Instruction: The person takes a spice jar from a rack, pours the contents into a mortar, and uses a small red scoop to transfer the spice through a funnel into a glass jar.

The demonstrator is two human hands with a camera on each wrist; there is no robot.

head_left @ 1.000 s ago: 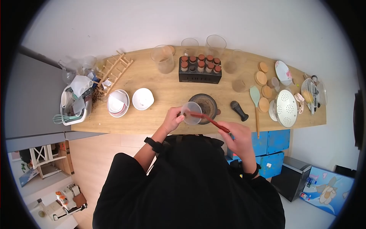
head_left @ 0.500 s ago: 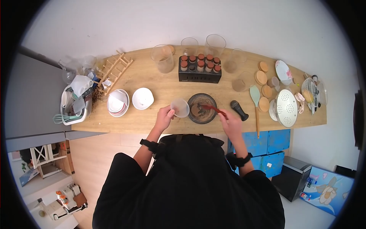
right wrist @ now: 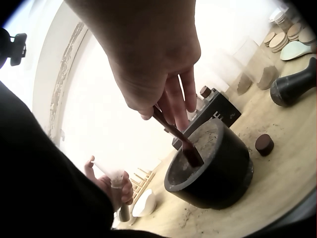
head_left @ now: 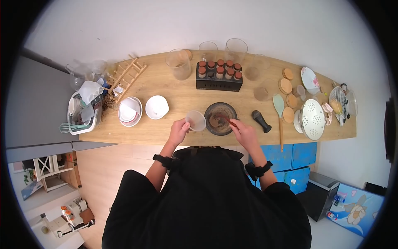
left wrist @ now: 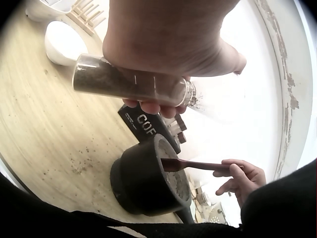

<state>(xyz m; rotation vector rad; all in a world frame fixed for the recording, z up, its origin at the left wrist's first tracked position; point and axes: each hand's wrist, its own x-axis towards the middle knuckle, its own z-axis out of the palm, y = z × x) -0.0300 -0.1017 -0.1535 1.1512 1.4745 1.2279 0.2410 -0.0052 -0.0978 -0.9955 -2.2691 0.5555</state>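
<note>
My left hand [head_left: 179, 132] grips a glass tube [left wrist: 116, 82] with brown powder in it. A clear, funnel-shaped piece [head_left: 195, 120] sits over the tube's mouth, just left of the dark stone mortar [head_left: 209, 124]. Between thumb and fingers, my right hand [head_left: 245, 135] pinches the handle of a dark red scoop [right wrist: 192, 154]. Its flat, square-ended blade dips into the mortar, among brown powder. Right of the mortar lies a black pestle [head_left: 261, 121]. A small brown cap [right wrist: 264, 145] rests on the table beside the mortar.
Behind the mortar stands a black rack [head_left: 219, 84] of capped tubes. White bowls [head_left: 156, 107] and a wooden rack [head_left: 126, 79] are to the left. Clear jars [head_left: 179, 64], wooden lids [head_left: 285, 86], a green spatula [head_left: 278, 106] and a white colander [head_left: 312, 119] also stand about.
The scoop has gone from over the clear funnel-shaped piece down into the mortar, with my right hand. My left hand has shifted slightly left with the tube and funnel-shaped piece.
</note>
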